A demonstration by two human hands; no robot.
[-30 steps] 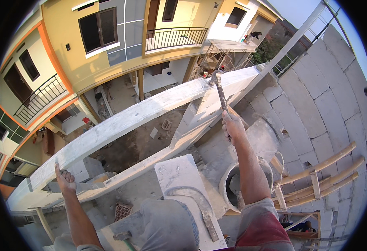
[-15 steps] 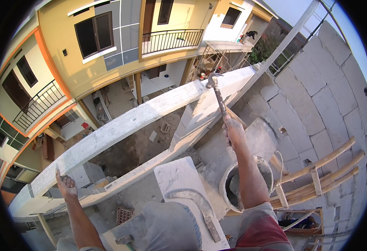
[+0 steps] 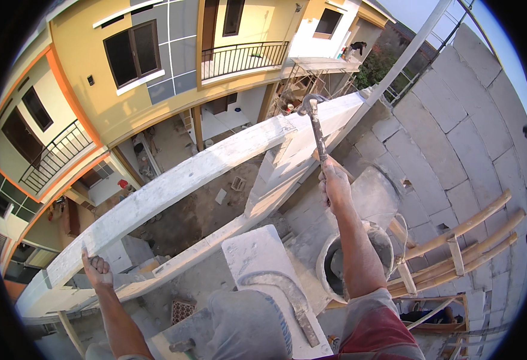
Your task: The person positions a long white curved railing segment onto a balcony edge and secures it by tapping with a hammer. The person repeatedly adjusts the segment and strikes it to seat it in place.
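Observation:
My right hand is wrapped round the handle of a claw hammer, raised with its metal head up. Behind the head, in the picture, lies the far end of a long whitish block beam; I cannot tell how far apart they are. At the near left end of that beam is my left hand. One finger points up against the beam's side and the others are curled in, their inner side hidden. Below my right forearm stands a bucket with grey material inside.
A white block lies before my knee with a curved-bladed tool on it. Another hammer lies lower left. A wooden ladder leans at the right by the block wall. Beyond the beam is a drop to lower ground.
The hammer head has risen a little and moved slightly right. My left hand keeps its place against the beam. The whole view has shifted slightly.

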